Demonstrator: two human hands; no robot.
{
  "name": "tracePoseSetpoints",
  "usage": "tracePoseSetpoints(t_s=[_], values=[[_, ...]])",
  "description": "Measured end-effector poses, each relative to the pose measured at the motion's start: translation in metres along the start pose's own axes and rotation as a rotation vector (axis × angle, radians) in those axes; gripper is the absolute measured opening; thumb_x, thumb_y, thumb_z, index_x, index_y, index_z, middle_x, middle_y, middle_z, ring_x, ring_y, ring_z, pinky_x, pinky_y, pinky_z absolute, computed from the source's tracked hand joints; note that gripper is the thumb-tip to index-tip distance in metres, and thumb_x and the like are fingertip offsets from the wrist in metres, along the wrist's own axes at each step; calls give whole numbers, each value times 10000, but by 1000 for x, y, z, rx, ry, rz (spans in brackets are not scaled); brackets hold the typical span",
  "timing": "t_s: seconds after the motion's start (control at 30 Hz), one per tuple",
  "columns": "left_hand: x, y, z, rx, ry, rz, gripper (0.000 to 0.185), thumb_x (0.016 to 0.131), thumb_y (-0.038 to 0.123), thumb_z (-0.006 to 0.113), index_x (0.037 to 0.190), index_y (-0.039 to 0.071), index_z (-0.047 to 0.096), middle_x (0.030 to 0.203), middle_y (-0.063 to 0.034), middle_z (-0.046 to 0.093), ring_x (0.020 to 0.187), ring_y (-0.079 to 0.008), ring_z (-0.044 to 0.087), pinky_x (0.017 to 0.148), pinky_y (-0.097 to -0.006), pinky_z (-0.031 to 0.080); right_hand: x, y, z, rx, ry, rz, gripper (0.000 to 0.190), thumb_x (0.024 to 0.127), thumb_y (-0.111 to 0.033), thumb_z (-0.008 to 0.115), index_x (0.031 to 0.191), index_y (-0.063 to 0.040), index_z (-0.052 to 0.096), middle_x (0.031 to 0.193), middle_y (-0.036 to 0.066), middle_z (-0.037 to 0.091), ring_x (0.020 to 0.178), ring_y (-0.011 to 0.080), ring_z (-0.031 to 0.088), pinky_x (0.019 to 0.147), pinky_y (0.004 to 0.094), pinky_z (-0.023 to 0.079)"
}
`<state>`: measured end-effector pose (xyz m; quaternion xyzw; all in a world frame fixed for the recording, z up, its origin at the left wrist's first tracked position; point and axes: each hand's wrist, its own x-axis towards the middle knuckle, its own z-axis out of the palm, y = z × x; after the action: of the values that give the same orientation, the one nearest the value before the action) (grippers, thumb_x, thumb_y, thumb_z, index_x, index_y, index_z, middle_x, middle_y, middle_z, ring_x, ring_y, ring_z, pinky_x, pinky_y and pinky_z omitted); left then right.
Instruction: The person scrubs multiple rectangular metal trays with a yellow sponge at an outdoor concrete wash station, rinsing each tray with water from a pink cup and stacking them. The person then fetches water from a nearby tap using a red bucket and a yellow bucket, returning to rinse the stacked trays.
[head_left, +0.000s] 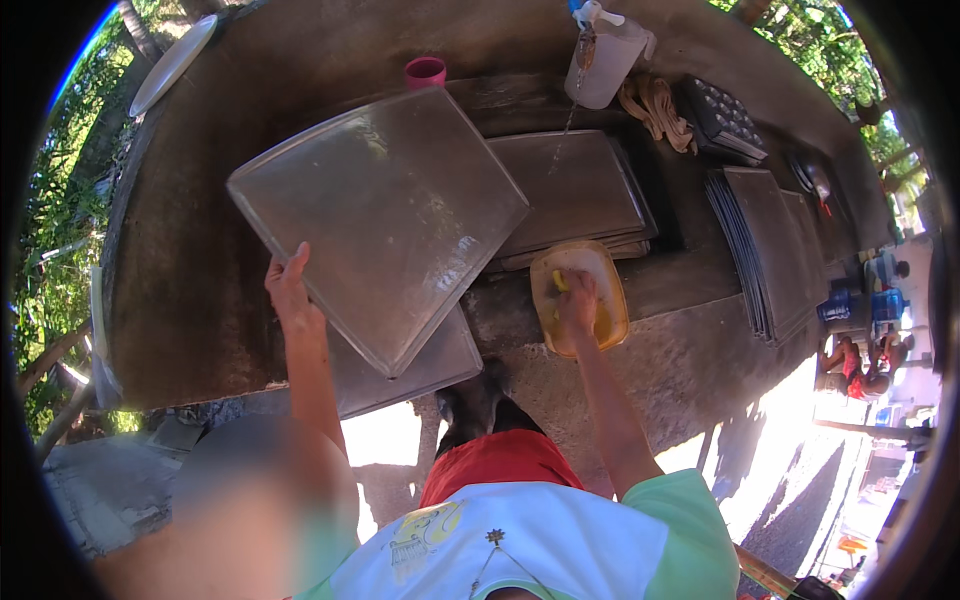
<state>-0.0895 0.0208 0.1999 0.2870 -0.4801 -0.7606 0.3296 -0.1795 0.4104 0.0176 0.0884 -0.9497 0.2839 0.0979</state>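
My left hand (291, 292) grips the left edge of a large flat metal baking tray (390, 217), with the thumb on its upper face. The tray is tilted and its surface looks wet. My right hand (579, 304) is inside a yellow plastic tub (621, 315) with whitish, sudsy-looking contents, its fingers around a yellow sponge (561, 281). Behind the held tray, more flat trays (562, 180) lie stacked in the basin under a thin stream of water. Another tray (405, 360) rests below the held one, partly covered by it.
A blue-and-white tap (596, 13) runs in front of a translucent pitcher (611, 67). A pink cup (425, 72) stands at the back. To the right are a cloth (656, 112), a dark moulded pan (724, 120) and leaning stacked trays (772, 247). A person (855, 367) is farther right.
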Motion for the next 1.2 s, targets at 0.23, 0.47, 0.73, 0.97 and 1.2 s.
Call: tracePoseSetpoints(t_s=[0.23, 0.47, 0.73, 0.97, 1.2], values=[[91, -176, 106, 14, -173, -419, 329, 778, 49, 654, 1085, 1, 544, 1004, -106, 598, 840, -248, 603, 713, -391, 498, 9, -27, -37, 1218, 92, 546, 287, 797, 57, 450, 1056, -2, 559, 1023, 100, 567, 845, 193, 591, 745, 322, 498], [58, -214, 38, 785, -221, -56, 437, 797, 63, 629, 1211, 18, 498, 1112, -140, 526, 910, -231, 581, 719, -357, 520, -24, -123, 17, 946, -311, 314, 301, 783, 78, 463, 1062, 0, 545, 1080, 153, 553, 936, 225, 595, 827, 357, 500], [15, -139, -214, 1523, 409, 282, 227, 756, 47, 608, 978, 87, 634, 929, -108, 552, 859, -301, 562, 706, -417, 460, -5, -225, 178, 115, -91, -579, 369, 762, -16, 552, 1130, -8, 556, 1219, 176, 519, 1198, 359, 439, 995, 433, 374], [22, -174, -221, 1362, 396, 470, 250, 783, 52, 563, 1009, 113, 651, 900, -96, 558, 862, -289, 555, 758, -414, 437, -27, -304, 197, 341, -121, -973, 358, 808, -105, 552, 1148, 8, 541, 1246, 186, 493, 1213, 317, 435, 981, 448, 373], [25, -169, -209, 1407, 334, 414, 310, 759, 7, 572, 1043, 109, 642, 868, -47, 523, 840, -215, 543, 708, -372, 399, 142, -276, 302, -178, -123, -442, 496, 841, -118, 428, 1320, 1, 377, 1406, 191, 328, 1325, 357, 255, 1087, 438, 198]])
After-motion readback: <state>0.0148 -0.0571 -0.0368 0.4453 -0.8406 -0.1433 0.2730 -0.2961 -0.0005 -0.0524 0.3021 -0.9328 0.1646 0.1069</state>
